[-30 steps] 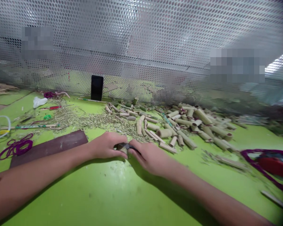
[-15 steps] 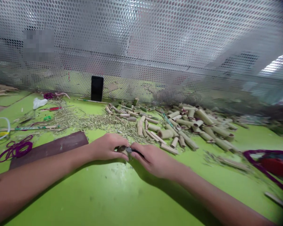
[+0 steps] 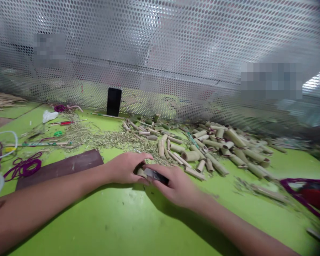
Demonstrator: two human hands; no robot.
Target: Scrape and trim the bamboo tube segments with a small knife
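Observation:
My left hand (image 3: 124,167) is wrapped round a short piece of bamboo (image 3: 141,172), mostly hidden by the fingers. My right hand (image 3: 180,185) grips what looks like a small knife (image 3: 160,175) with a dark handle. Its grey metal end meets the bamboo between my two hands, just above the green table (image 3: 109,224). Fine detail of the blade is blurred. Beyond my hands lie bamboo shavings (image 3: 114,139) and a heap of cut bamboo tubes (image 3: 216,142).
A brown board (image 3: 61,169) lies under purple cord (image 3: 29,167) at left. Behind stand a black phone (image 3: 113,102) and a perforated metal screen (image 3: 149,46). A red screwdriver (image 3: 66,122) lies back left. Purple cord and a red object (image 3: 316,199) sit at right.
The knife has turned in my right hand, so more of its dark handle shows. My left fingers have lifted slightly off the bamboo's top. The view has shifted a little to the left.

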